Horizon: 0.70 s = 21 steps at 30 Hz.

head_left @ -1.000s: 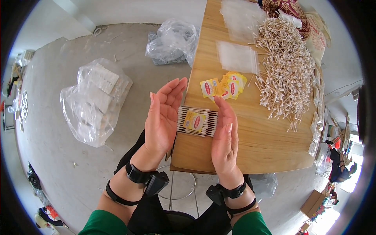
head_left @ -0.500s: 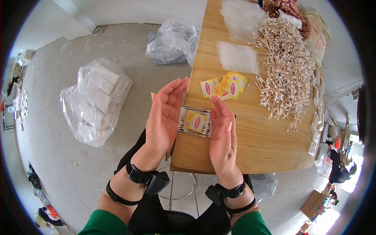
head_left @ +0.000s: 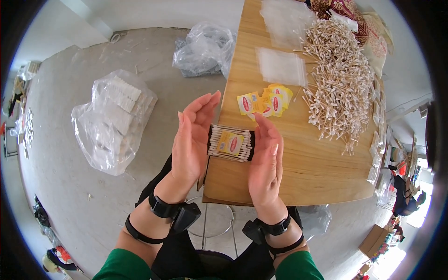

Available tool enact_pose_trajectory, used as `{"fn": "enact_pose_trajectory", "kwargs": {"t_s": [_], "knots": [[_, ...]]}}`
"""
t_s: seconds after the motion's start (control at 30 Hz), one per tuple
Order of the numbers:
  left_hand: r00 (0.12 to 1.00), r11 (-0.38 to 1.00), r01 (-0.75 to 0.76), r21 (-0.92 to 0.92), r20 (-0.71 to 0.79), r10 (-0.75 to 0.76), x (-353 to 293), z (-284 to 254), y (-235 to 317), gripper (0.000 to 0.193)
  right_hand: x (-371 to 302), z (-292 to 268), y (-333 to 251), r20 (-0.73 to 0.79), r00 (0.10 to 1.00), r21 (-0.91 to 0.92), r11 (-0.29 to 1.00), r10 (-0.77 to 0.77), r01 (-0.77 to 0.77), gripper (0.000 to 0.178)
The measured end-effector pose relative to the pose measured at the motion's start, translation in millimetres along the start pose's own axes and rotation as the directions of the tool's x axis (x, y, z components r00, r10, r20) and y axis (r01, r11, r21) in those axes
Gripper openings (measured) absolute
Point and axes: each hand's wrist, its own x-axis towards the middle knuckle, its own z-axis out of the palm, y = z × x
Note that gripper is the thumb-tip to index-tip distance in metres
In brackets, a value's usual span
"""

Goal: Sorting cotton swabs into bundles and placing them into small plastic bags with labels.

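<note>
A flat row of cotton swabs lies at the table's left edge, with a yellow label card on top. Dark material shows at both ends of the row. My left hand stands on edge by the left ends of the swabs, palm inward, fingers stretched out. Facing it from the right end, my right hand is also upright with straight fingers. A narrow dark strip separates the right palm from the swab tips. Whether the left palm touches the swabs cannot be made out. Neither hand grips anything.
More yellow label cards lie just beyond my hands. Farther back are clear plastic bags and a large heap of loose cotton swabs. A clear sack of white bundles and another plastic sack stand on the floor.
The swab row with its card has shifted slightly left, toward my left palm. A dark strip now shows between the swabs and my right hand. Both hands stay nearly in place.
</note>
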Motion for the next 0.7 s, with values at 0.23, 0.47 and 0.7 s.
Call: {"fn": "enact_pose_trajectory", "kwargs": {"t_s": [0.23, 0.47, 0.7], "knots": [[1.000, 0.998, 0.022, 0.061, 0.008, -0.023, -3.0, 3.9, -1.8, 0.070, -2.1, 0.2, 1.8, -0.011, 1.000, 0.071, 0.997, 0.020, -0.019, 0.060], [1.000, 1.000, 0.012, -0.006, 0.003, -0.012, -1.9, -1.4, -3.5, 0.072, -1.0, 3.6, 3.3, 0.049, 0.999, -0.034, 0.999, 0.016, -0.014, 0.070], [0.996, 1.000, 0.002, 0.030, 0.090, -0.005, -3.5, -0.6, -3.6, 0.069, 0.5, 4.4, 4.9, 0.089, 0.996, -0.035, 0.999, 0.003, 0.000, 0.074]]}}
